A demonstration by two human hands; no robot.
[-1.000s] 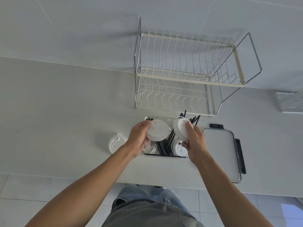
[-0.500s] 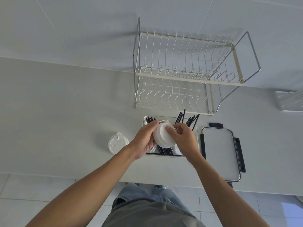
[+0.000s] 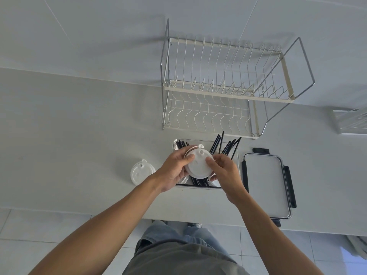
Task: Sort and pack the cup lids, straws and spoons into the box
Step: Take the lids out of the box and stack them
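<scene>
Packing is partly done: black straws [image 3: 228,146] already stand in the box [image 3: 237,155]. Both hands, left hand [image 3: 174,169] and right hand [image 3: 224,171], clamp their fingers on stacked cup lids [image 3: 198,165] above it. Another lid [image 3: 142,173] waits on the tabletop [image 3: 79,135]; spoons cannot be clearly seen.

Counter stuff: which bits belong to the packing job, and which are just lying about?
Job: stacked lids held by left hand and right hand; spare lid; black straws; box; box cover.

Lying about: dish rack; wire tray at far right.
</scene>
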